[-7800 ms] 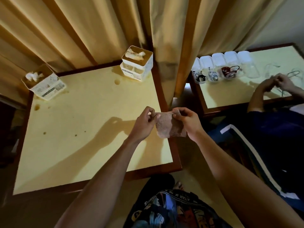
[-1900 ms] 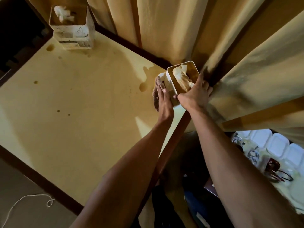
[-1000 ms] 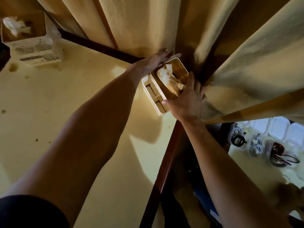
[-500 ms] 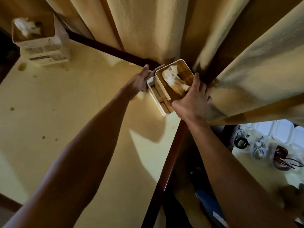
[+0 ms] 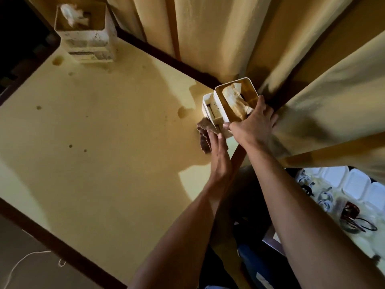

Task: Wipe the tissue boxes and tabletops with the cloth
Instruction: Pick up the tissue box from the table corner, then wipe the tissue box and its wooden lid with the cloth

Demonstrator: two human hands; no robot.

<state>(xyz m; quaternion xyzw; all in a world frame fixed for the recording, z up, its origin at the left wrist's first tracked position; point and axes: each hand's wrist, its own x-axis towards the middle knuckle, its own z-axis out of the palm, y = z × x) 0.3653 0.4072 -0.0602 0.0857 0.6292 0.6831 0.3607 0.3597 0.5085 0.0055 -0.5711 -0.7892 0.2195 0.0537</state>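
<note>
Near tissue box (image 5: 224,105): white, at the tabletop's (image 5: 104,142) far right corner, right hand (image 5: 253,127) gripping its top. Brown cloth (image 5: 205,134): against that box's near side, pressed by left hand (image 5: 219,157), fingers straight. Second tissue box (image 5: 85,38): well left of the first

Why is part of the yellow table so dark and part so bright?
Head view: the arms block the light, throwing a big shadow over the yellow tabletop, with one sunlit patch left beside the left hand. The wide lens also bends the beige curtains, and the far corner is dim.
</note>
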